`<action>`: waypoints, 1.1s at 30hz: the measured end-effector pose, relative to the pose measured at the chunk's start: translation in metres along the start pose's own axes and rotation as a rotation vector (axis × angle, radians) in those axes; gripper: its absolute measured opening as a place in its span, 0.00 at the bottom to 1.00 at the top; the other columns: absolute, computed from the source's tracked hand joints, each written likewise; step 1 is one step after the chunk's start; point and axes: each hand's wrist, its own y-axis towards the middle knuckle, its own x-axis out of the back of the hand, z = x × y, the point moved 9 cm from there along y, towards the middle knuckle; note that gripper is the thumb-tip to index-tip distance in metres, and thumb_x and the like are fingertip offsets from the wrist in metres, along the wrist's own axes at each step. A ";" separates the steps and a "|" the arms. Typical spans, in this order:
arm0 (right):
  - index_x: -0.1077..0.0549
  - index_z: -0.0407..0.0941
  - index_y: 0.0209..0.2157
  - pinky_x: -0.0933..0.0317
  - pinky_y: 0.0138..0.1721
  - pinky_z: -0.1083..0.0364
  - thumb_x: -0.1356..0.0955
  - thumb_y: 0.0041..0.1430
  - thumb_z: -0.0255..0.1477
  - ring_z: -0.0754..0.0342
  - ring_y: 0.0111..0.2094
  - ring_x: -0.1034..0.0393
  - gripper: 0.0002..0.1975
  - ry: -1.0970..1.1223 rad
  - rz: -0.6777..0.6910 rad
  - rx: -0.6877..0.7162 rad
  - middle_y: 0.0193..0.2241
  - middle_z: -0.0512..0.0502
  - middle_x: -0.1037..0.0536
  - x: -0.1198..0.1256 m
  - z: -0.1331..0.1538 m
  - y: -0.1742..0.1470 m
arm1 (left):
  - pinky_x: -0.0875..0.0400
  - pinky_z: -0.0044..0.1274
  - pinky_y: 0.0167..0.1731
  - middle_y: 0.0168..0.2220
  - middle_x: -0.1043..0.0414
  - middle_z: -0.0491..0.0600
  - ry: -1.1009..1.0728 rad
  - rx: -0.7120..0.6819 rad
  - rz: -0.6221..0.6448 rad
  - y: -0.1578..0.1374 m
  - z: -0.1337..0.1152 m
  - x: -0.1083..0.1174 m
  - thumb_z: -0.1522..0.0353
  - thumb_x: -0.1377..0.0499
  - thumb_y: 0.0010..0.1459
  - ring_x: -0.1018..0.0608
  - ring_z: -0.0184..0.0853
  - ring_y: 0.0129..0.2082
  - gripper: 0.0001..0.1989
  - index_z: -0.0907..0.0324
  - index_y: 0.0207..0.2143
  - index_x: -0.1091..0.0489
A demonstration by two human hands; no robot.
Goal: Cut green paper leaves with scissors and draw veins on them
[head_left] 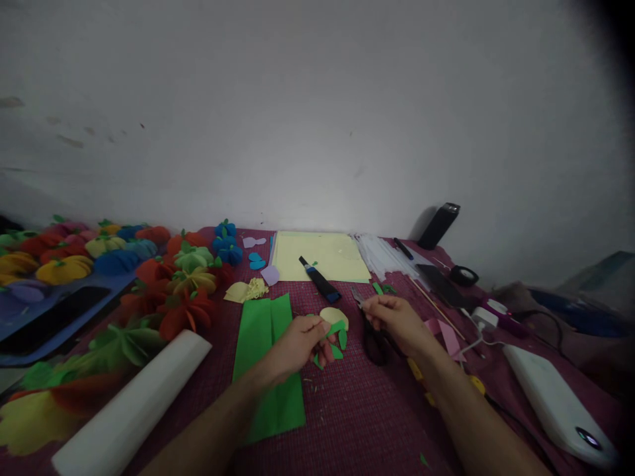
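My left hand (305, 344) pinches a few small green paper leaves (340, 330) between thumb and fingers. Just behind them lies a round cream paper piece (333, 316). Under my left wrist a folded green paper sheet (258, 330) rests on the cloth. The closed fingers of my right hand (391, 317) are at the middle of a pair of black-handled scissors (373, 345), seemingly gripping them. Their blades point away from me; the hand partly hides them. Small green scraps (380, 289) lie just beyond this hand.
Colourful paper pumpkins (191, 284) crowd the left, beside a white roll (139, 403). A cutter knife (320, 279) lies by stacked pale-yellow paper (317, 248). White sticks (384, 258), a phone (441, 284), cables and a white power bank (555, 400) occupy the right. A wall stands behind.
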 end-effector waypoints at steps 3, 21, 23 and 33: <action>0.28 0.42 0.22 0.48 0.19 0.61 0.30 0.49 0.35 0.62 0.17 0.41 0.11 0.031 -0.030 0.014 0.18 0.52 0.30 0.003 0.003 0.001 | 0.40 0.20 0.17 0.18 0.31 0.46 0.003 -0.020 -0.011 0.000 -0.003 0.002 0.56 0.50 0.58 0.32 0.27 0.15 0.18 0.60 0.27 0.34; 0.29 0.42 0.21 0.54 0.20 0.60 0.32 0.48 0.35 0.62 0.17 0.46 0.10 -0.144 0.238 -0.002 0.16 0.55 0.34 -0.034 0.007 -0.016 | 0.42 0.20 0.20 0.20 0.31 0.46 0.145 -0.039 -0.171 -0.002 -0.016 0.021 0.65 0.46 0.53 0.32 0.29 0.20 0.10 0.60 0.23 0.31; 0.28 0.42 0.22 0.54 0.20 0.60 0.32 0.49 0.32 0.62 0.18 0.46 0.08 -0.196 0.336 0.005 0.16 0.55 0.34 -0.044 0.006 -0.022 | 0.41 0.20 0.23 0.23 0.30 0.46 0.160 -0.062 -0.127 -0.003 -0.018 0.016 0.64 0.45 0.53 0.32 0.30 0.23 0.10 0.60 0.25 0.29; 0.27 0.42 0.23 0.51 0.23 0.60 0.31 0.50 0.31 0.62 0.19 0.46 0.07 -0.255 0.367 0.049 0.17 0.56 0.34 -0.050 0.001 -0.023 | 0.47 0.21 0.20 0.18 0.35 0.42 0.242 -0.027 0.055 -0.005 -0.001 -0.005 0.67 0.41 0.47 0.39 0.27 0.18 0.06 0.60 0.21 0.27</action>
